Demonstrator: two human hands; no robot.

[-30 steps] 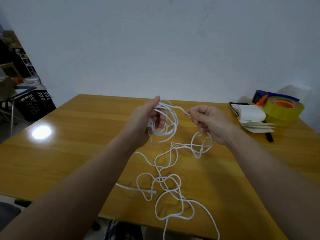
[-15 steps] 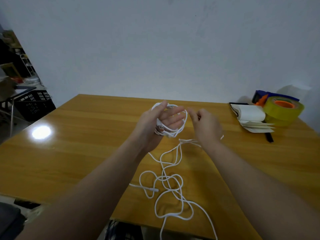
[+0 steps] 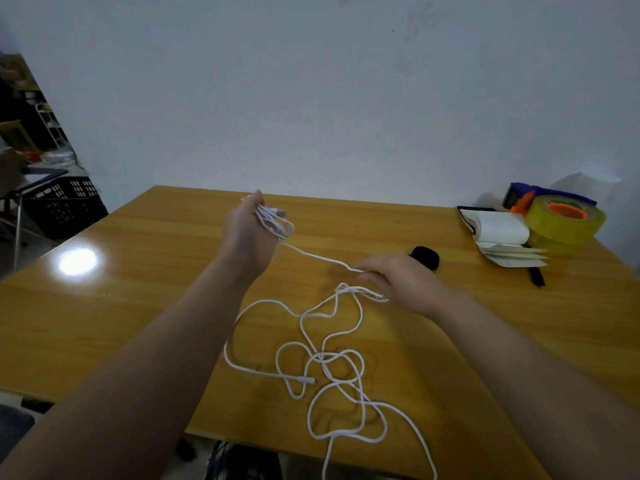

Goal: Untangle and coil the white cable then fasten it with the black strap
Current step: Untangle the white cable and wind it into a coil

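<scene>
As the right hand (image 3: 401, 285) pinches white cable (image 3: 322, 259), it partly hides black strap (image 3: 427, 255).

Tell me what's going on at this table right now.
A person is partway through coiling a white cable. The left hand holds a small bundle of finished loops raised above the wooden table. The right hand grips the strand that runs down from that bundle. Most of the cable lies in tangled loops on the table, with one stretch hanging over the near edge. The black strap lies on the table just beyond the right hand, not yet used.
</scene>
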